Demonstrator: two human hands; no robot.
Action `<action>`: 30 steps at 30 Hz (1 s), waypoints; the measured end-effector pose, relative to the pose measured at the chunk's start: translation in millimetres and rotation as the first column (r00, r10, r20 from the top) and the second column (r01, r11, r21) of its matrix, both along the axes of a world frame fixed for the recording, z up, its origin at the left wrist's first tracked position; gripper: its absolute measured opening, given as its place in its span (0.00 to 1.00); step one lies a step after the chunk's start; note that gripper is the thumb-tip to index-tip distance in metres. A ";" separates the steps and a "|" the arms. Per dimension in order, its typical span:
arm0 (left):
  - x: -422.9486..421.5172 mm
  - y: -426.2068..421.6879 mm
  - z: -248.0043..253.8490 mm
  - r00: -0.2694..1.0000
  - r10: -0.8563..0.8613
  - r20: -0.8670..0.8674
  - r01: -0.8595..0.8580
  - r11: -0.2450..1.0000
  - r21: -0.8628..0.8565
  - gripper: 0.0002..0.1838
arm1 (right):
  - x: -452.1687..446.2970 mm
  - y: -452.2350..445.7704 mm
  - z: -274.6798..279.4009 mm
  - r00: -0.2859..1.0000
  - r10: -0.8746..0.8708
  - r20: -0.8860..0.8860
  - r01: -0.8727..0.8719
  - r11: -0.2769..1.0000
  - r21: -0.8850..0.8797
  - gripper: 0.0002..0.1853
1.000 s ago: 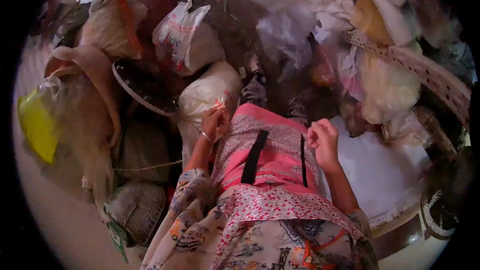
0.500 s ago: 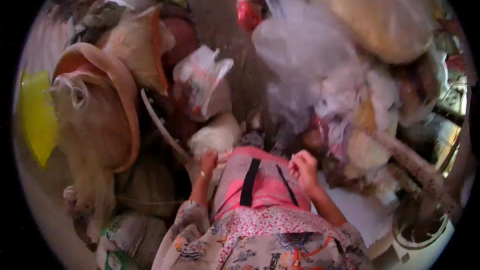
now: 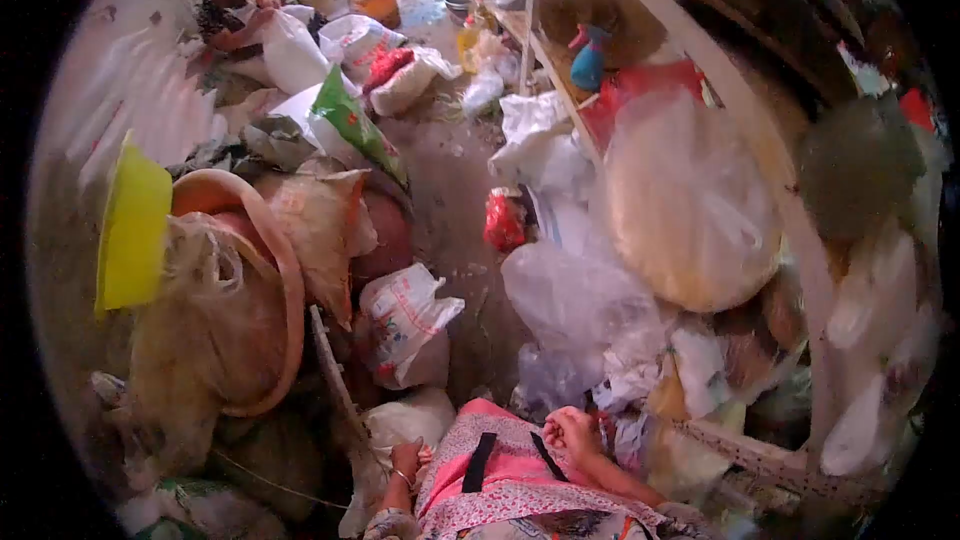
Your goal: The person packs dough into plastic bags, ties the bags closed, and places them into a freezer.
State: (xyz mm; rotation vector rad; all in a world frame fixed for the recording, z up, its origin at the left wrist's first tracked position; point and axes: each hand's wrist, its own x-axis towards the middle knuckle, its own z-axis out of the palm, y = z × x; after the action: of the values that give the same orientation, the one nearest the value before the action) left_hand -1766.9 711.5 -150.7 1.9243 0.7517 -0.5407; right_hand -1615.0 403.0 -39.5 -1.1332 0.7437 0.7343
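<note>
My left hand (image 3: 405,458) is low at the left side of my pink and grey patterned garment (image 3: 463,432), its fingers curled in and no object visible in them. A pale sack (image 3: 412,414) lies just beyond it. In front of the garment's right side is my right hand (image 3: 572,434), loosely closed, with nothing seen in its fingers. Past this hand, clear plastic bags (image 3: 560,290) and crumpled wrappings are heaped. A white printed plastic bag (image 3: 405,320) stands ahead of my left hand, beside a wooden stick (image 3: 335,370).
A narrow strip of floor (image 3: 447,210) runs ahead between piles. To the left are a large tub (image 3: 292,290) and a yellow basin (image 3: 133,230). A red packet (image 3: 504,220) stands on the right of the strip. Another person (image 3: 235,20) sits at the far left beside white sacks.
My view has tilted up, so things appear lower and the far room and other person have come into sight. Both hands remain curled near my lap.
</note>
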 end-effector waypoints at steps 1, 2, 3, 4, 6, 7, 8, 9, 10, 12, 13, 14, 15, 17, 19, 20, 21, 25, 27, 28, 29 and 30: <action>-6.3 -0.6 -9.1 0.995 -0.080 0.051 0.077 0.995 0.058 0.12 | 7.1 -1.9 2.3 1.000 0.013 0.013 -0.013 1.000 0.003 0.06; -3.8 -0.9 -21.6 0.984 -0.159 -0.082 0.173 0.962 0.212 0.13 | 13.1 -3.8 5.0 0.998 0.034 0.057 -0.034 0.999 -0.008 0.06; -3.2 0.9 -30.8 0.934 -0.315 -0.165 0.355 0.867 0.351 0.14 | 18.5 -5.7 7.9 0.994 0.052 0.101 -0.050 0.999 -0.021 0.06; 9.3 -2.1 -21.2 0.858 -0.441 -0.264 0.514 0.717 0.471 0.16 | 23.7 -6.9 10.0 0.992 0.056 0.112 -0.054 0.998 -0.021 0.06; 15.7 3.4 -34.3 0.924 -0.282 -0.259 0.375 0.807 0.457 0.18 | 33.8 -6.4 10.3 0.988 0.093 0.120 -0.092 0.996 -0.011 0.06; 28.3 7.9 -40.5 0.945 -0.202 -0.258 0.302 0.843 0.446 0.19 | 39.5 -4.3 9.8 0.987 0.089 0.133 -0.089 0.996 -0.011 0.06; 40.9 12.3 -46.4 0.960 -0.119 -0.255 0.224 0.871 0.437 0.20 | 44.7 -3.0 9.7 0.986 0.085 0.147 -0.083 0.996 -0.025 0.06; 53.2 16.8 -53.3 0.962 0.079 -0.262 0.054 0.885 0.462 0.22 | 48.4 -1.5 10.3 0.985 0.084 0.153 -0.079 0.996 -0.041 0.06; 63.1 19.9 -57.4 0.923 0.274 -0.270 -0.114 0.866 0.486 0.24 | 51.3 0.5 10.8 0.985 0.089 0.149 -0.083 0.996 -0.046 0.06; 85.2 29.5 -72.0 0.902 0.350 -0.255 -0.262 0.910 0.322 0.24 | 61.8 8.6 10.8 0.976 0.014 0.220 -0.016 1.000 0.009 0.06; 99.1 37.2 -77.3 0.875 0.422 -0.238 -0.397 0.906 0.149 0.24 | 69.1 14.5 10.5 0.975 0.023 0.223 -0.025 1.000 0.005 0.06; 112.1 42.8 -75.8 0.870 0.430 -0.241 -0.407 0.902 0.144 0.24 | 74.4 20.9 9.3 0.982 0.010 0.186 -0.011 1.000 0.008 0.06; 127.3 49.1 -75.1 0.978 0.181 -0.105 -0.158 0.968 0.195 0.22 | 81.6 28.4 6.7 0.988 -0.002 0.155 0.000 1.000 0.011 0.06; 146.9 67.5 -75.8 0.996 -0.091 0.010 0.084 0.956 0.280 0.21 | 91.8 42.8 -11.1 0.993 0.054 0.104 -0.053 0.999 -0.012 0.07; 162.6 88.0 -88.8 0.967 0.251 0.032 -0.247 0.964 -0.100 0.17 | 113.5 62.1 -20.5 0.993 0.111 0.046 -0.109 0.993 -0.038 0.08; 170.4 102.4 -83.5 0.988 0.031 0.153 -0.040 0.998 0.058 0.15 | 124.0 72.6 -21.9 0.993 0.109 0.044 -0.107 0.993 -0.045 0.07; 180.8 115.8 -71.9 0.952 -0.184 0.243 0.118 0.958 0.262 0.14 | 133.1 82.4 -23.1 0.994 0.102 0.045 -0.100 0.994 -0.049 0.07; 233.6 160.9 -56.4 0.891 0.448 -0.076 -0.454 0.884 -0.114 0.10 | 186.5 108.7 -13.3 0.998 0.050 0.044 -0.042 0.986 -0.163 0.06; 269.3 165.7 -16.6 0.850 0.526 0.019 -0.508 0.830 -0.229 0.08 | 200.8 106.4 -12.4 0.997 0.050 0.053 -0.038 0.979 -0.200 0.05; 280.3 170.7 -15.4 0.851 0.525 0.016 -0.509 0.831 -0.227 0.08 | 205.7 102.7 -19.5 0.999 0.027 0.020 -0.023 0.980 -0.196 0.05; 289.1 174.6 -17.4 0.840 0.543 -0.009 -0.524 0.806 -0.274 0.07 | 208.8 96.5 -27.7 1.000 0.004 -0.018 -0.007 0.981 -0.193 0.04; 294.7 176.0 -19.5 0.828 0.560 -0.034 -0.540 0.778 -0.321 0.06 | 208.5 83.4 -41.9 0.997 0.007 -0.079 -0.020 0.984 -0.177 0.03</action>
State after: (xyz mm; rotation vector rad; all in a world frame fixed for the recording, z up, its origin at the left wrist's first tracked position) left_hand -1472.3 887.5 -170.2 1.3226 1.0654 -0.2112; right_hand -1406.5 486.4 -81.4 -1.2775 0.8814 0.7378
